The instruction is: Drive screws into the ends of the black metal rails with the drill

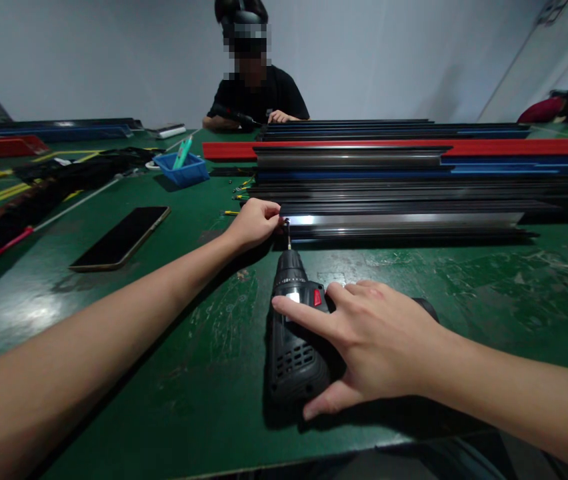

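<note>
My right hand [364, 327] grips a black cordless drill [297, 347] that lies on its side on the green table. Its index finger stretches along the drill's body and the thumb reaches behind its rear. From the chuck, a slim bit [289, 237] points away from me to the end of a dark metal profile [404, 221]. At that end my left hand [257, 222] is closed, its fingers pinched together beside the bit's tip. Whatever is between those fingers is hidden or too small to make out.
Long black, blue and red profiles [344, 149] are stacked behind. A blue basket [184, 170] with a teal tool and a phone [123, 238] sit to the left, near dark bundles and a red-handled screwdriver [11, 243]. Across the table [204, 400], a person [259, 97] holds another drill.
</note>
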`<act>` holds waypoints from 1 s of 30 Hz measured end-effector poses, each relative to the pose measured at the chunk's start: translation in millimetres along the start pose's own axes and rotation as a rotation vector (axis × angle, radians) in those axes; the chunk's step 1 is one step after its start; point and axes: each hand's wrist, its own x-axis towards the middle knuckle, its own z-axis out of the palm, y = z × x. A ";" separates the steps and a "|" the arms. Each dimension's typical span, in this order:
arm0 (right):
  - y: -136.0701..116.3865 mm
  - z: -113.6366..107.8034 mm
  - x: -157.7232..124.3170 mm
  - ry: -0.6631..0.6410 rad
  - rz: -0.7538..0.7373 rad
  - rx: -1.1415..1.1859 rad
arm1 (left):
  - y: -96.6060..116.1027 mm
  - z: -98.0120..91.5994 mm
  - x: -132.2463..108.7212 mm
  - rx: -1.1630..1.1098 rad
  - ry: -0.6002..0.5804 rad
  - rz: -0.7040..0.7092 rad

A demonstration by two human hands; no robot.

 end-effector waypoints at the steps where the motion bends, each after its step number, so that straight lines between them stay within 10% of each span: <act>1: -0.1 -0.2 0.1 -0.005 -0.002 0.002 | -0.1 0.0 0.3 -0.010 -0.006 -0.005; 30: -1.8 -1.0 0.2 0.004 0.001 -0.032 | 5.7 2.1 -3.5 0.026 0.014 0.034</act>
